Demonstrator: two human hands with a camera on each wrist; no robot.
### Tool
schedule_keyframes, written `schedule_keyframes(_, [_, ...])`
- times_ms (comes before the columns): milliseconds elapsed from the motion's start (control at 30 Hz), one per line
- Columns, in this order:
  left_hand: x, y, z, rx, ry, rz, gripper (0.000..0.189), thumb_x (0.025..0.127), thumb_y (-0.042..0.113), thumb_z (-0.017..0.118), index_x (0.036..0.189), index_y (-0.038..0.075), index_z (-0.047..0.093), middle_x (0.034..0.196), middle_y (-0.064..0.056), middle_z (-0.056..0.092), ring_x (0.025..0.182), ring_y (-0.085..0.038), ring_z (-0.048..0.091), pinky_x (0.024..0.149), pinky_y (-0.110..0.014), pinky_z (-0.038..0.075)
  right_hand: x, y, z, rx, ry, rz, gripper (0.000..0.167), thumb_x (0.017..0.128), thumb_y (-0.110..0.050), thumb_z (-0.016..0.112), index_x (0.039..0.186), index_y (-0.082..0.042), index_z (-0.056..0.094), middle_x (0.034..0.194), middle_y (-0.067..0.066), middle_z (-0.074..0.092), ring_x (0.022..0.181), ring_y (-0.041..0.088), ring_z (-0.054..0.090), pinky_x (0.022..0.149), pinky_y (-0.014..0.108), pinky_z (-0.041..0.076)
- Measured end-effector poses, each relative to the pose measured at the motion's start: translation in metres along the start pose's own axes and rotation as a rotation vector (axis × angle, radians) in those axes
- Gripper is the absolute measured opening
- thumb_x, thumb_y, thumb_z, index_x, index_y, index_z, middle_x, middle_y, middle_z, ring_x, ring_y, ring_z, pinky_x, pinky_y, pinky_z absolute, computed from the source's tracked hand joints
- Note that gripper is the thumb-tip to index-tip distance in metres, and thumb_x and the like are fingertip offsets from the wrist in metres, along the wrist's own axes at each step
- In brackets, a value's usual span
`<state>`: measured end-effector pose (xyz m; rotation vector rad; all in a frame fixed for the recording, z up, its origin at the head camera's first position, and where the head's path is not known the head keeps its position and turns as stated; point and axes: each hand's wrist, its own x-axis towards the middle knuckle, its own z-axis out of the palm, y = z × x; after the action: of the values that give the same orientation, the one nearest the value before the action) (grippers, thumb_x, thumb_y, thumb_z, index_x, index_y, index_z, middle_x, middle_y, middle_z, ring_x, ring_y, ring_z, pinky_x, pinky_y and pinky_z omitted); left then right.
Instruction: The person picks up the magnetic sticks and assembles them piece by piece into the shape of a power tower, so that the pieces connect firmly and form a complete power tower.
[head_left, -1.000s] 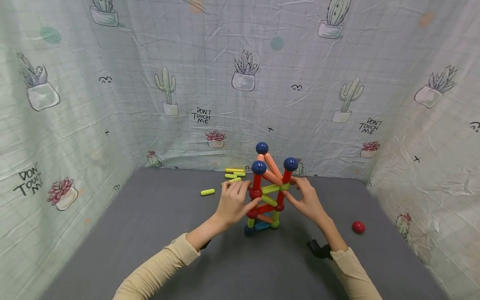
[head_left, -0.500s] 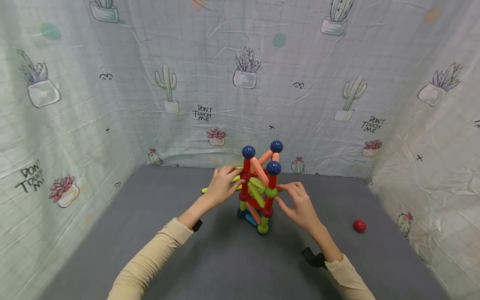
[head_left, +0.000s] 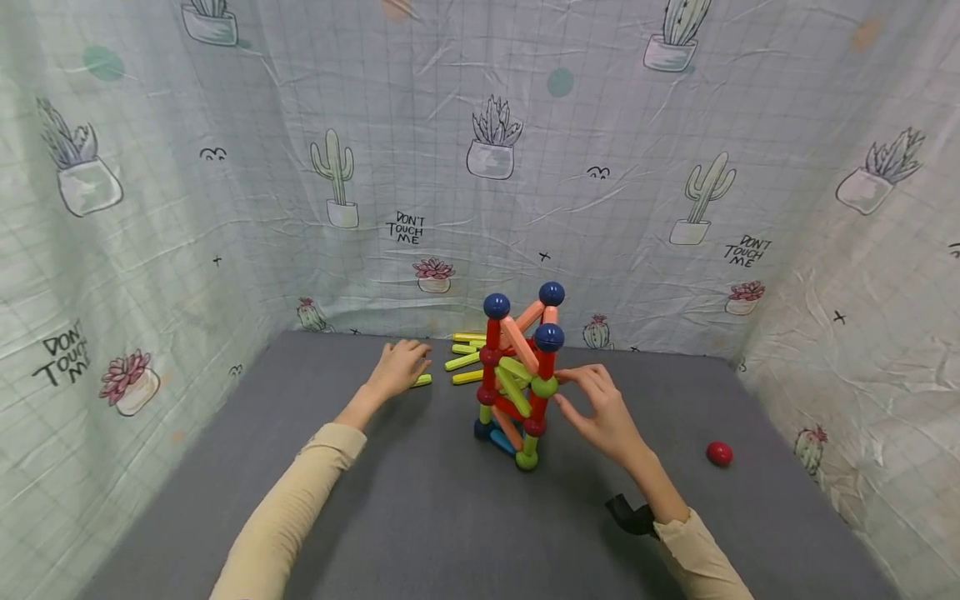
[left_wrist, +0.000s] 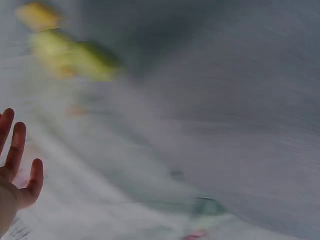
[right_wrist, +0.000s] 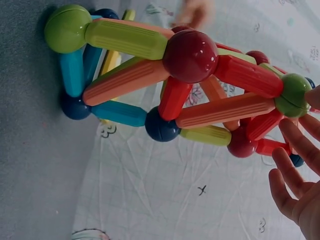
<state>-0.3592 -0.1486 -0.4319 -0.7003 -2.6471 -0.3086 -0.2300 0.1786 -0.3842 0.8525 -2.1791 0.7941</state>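
Observation:
A tower of magnetic rods and balls [head_left: 512, 400] stands upright on the grey table, with blue balls at its top. My right hand [head_left: 603, 417] pinches a green ball [right_wrist: 294, 95] on the tower's right side between thumb and fingers, while its other fingers spread loosely. Away to the left of the tower, my left hand [head_left: 397, 368] is over the table with relaxed fingers and holds nothing. Just beside it lies a yellow-green rod [head_left: 422, 381], partly hidden by the hand. The left wrist view is blurred and shows only the hand's fingers [left_wrist: 17, 145] at its edge.
Several loose yellow and yellow-green rods [head_left: 462, 363] lie behind and left of the tower. A red ball [head_left: 720, 454] lies on the right of the table [head_left: 420, 517]. A cactus-patterned cloth [head_left: 420, 167] hangs around the back and sides.
The tower was turned between both hands, then stood still. My left hand has let go of it and moved left toward the loose rod. The right hand stays at the green ball.

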Motion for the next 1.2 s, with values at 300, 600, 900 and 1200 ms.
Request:
schedule_keyframes(300, [-0.014, -0.024, 0.040, 0.221, -0.240, 0.024, 0.026, 0.087, 0.020, 0.057, 0.110, 0.008, 0.060, 0.104, -0.015, 0.058, 0.098, -0.034, 0.053, 0.082, -0.058, 0.037, 0.011, -0.005, 0.001, -0.050, 0.046, -0.010, 0.040, 0.070, -0.008, 0.073, 0.108, -0.005, 0.058, 0.094, 0.005, 0.063, 0.089, 0.018, 0.046, 0.075, 0.032, 0.040])
schedule_keyframes(600, [-0.012, -0.016, 0.014, 0.103, -0.038, -0.034, 0.018, 0.084, 0.018, 0.061, 0.099, 0.009, 0.060, 0.097, -0.013, 0.052, 0.085, -0.031, 0.048, 0.071, -0.048, 0.034, 0.017, -0.008, 0.000, -0.116, 0.062, 0.015, 0.044, 0.067, -0.014, 0.076, 0.106, -0.005, 0.058, 0.091, 0.005, 0.063, 0.086, 0.016, 0.046, 0.071, 0.031, 0.040])
schedule_keyframes(900, [0.033, 0.086, -0.110, -0.223, 0.546, 0.371, 0.027, 0.079, 0.016, 0.066, 0.105, 0.014, 0.063, 0.101, -0.006, 0.059, 0.092, -0.023, 0.048, 0.076, -0.041, 0.031, 0.033, -0.020, -0.014, -0.027, 0.168, 0.033, 0.050, 0.071, -0.008, 0.072, 0.116, -0.002, 0.052, 0.101, 0.013, 0.059, 0.091, 0.023, 0.046, 0.074, 0.037, 0.039])
schedule_keyframes(1200, [0.045, 0.135, -0.124, 0.031, 0.442, 0.588, 0.039, 0.080, 0.007, 0.064, 0.116, 0.022, 0.060, 0.103, -0.001, 0.056, 0.099, -0.021, 0.045, 0.083, -0.041, 0.034, 0.050, -0.030, -0.015, -0.043, 0.153, -0.035, 0.050, 0.072, -0.008, 0.071, 0.118, -0.001, 0.051, 0.110, 0.015, 0.055, 0.097, 0.027, 0.045, 0.080, 0.041, 0.039])
